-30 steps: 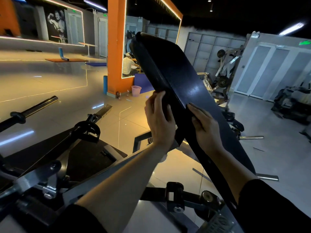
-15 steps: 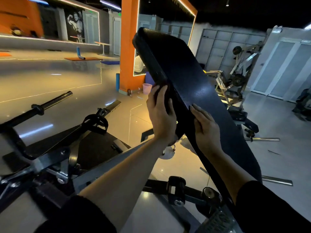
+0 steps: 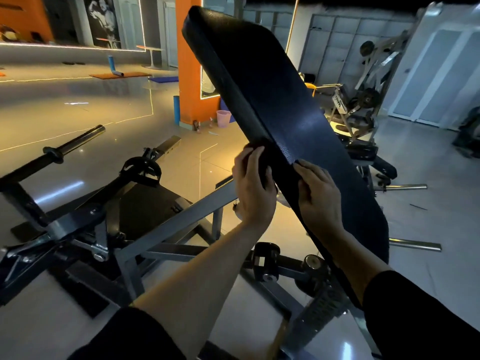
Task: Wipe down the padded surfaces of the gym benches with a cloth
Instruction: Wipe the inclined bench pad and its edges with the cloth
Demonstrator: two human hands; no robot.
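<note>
- While the nearest strip of frame is filled by two dark sleeves (image 3: 420,320), both forearms are extended toward the tilted black bench pad (image 3: 285,107).
- Left hand (image 3: 253,189) is laid against the pad's left side edge, fingers pointing up and slightly curved over a dark patch; cloth cannot be told apart from the pad there, so grip cannot be told.
- Right hand (image 3: 319,196) is pressed flat on the pad's top face, fingers straight, nothing clasped.
- Pad is seen steeply inclined, lower end near the right forearm, upper end high at frame top, textured surface lit by a faint sheen.
- Grey steel frame (image 3: 171,224) is crossed under the left forearm; a black roller knob (image 3: 266,258) is mounted below the pad.
- Barbell sleeve (image 3: 72,144) is seen at left, lying over glossy floor tiles (image 3: 78,115).
- Farther back, an orange pillar (image 3: 188,74) is flanked by a pink bucket (image 3: 223,118) and a blue foam roller (image 3: 176,109).
- Weight machine with plates (image 3: 363,100) is placed at right rear, before white doors (image 3: 441,74).
- Orange mat (image 3: 119,75) is laid on the far floor at left.
</note>
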